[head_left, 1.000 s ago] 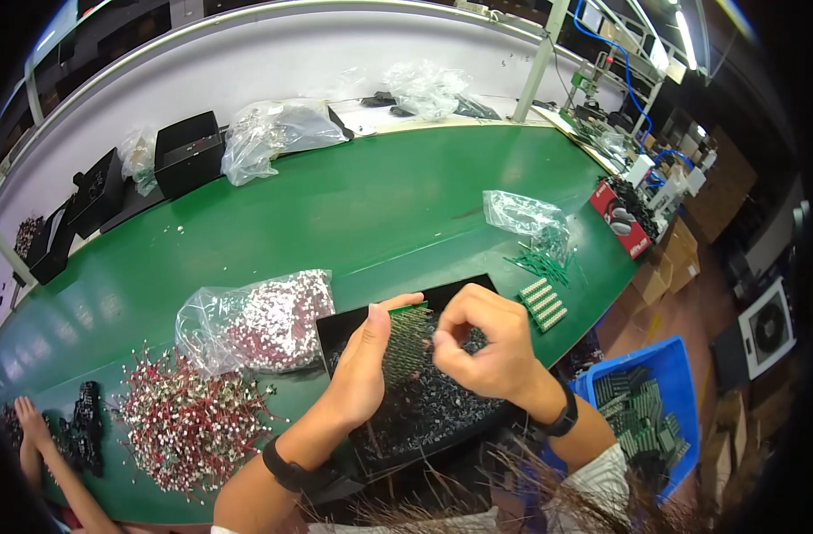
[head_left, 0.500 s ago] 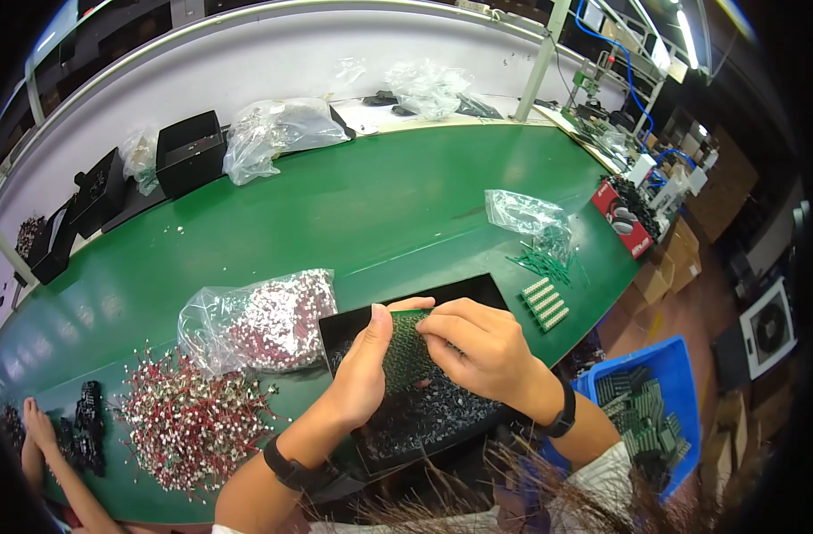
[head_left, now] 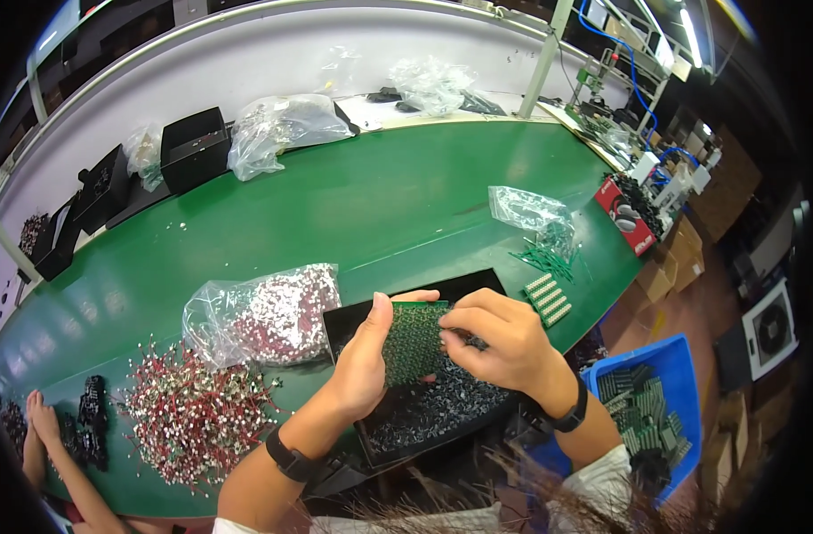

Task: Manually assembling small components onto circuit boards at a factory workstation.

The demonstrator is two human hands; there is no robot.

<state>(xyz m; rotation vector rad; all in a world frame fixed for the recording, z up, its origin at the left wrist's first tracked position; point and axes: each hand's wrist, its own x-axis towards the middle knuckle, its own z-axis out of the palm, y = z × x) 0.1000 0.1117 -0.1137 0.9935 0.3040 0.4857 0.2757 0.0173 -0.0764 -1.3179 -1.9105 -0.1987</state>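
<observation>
My left hand (head_left: 362, 378) grips a green circuit board panel (head_left: 411, 343) by its left side, thumb along the edge, holding it tilted above a black tray (head_left: 467, 285). Rows of small repeated units cover the panel's face. At its right edge are the pinched fingertips of my right hand (head_left: 511, 345). Small black parts (head_left: 476, 341) show between the fingers and palm of that hand; what sits right at the fingertips is too small to make out. Many loose small black pieces (head_left: 438, 414) lie in the tray below.
Left of the tray are a heap of red wires with white connectors (head_left: 193, 418) and a clear bag of similar ones (head_left: 286, 316). Green wires (head_left: 549, 258) and connector strips (head_left: 547, 300) lie right. A blue bin (head_left: 682, 356) holds boards. Another person's hands (head_left: 42, 418) are far left.
My right hand has shifted slightly right and down, uncovering more of the panel. Black parts now show between its fingers and palm. The left hand keeps its grip on the panel.
</observation>
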